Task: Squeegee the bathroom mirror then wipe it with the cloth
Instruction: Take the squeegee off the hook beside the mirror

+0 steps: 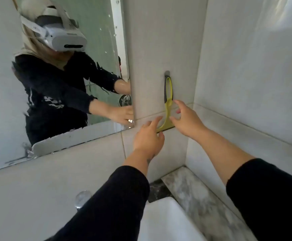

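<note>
A yellow-green squeegee (168, 94) with a grey grip hangs by its looped handle from a grey wall hook (167, 73) on the tiled wall, right of the mirror (6, 94). My left hand (148, 138) is spread open at the left end of the squeegee blade, fingers close to it. My right hand (187, 119) is open just right of the handle's neck, fingertips near it, not closed around it. The mirror fills the upper left, streaked with foam along its lower part, and reflects a person in dark sleeves. No cloth is in view.
A white sink (160, 218) lies below my arms, with a chrome tap knob (82, 197) at its left. A marble ledge (197, 193) runs along the right wall corner. Pale tiles cover the walls.
</note>
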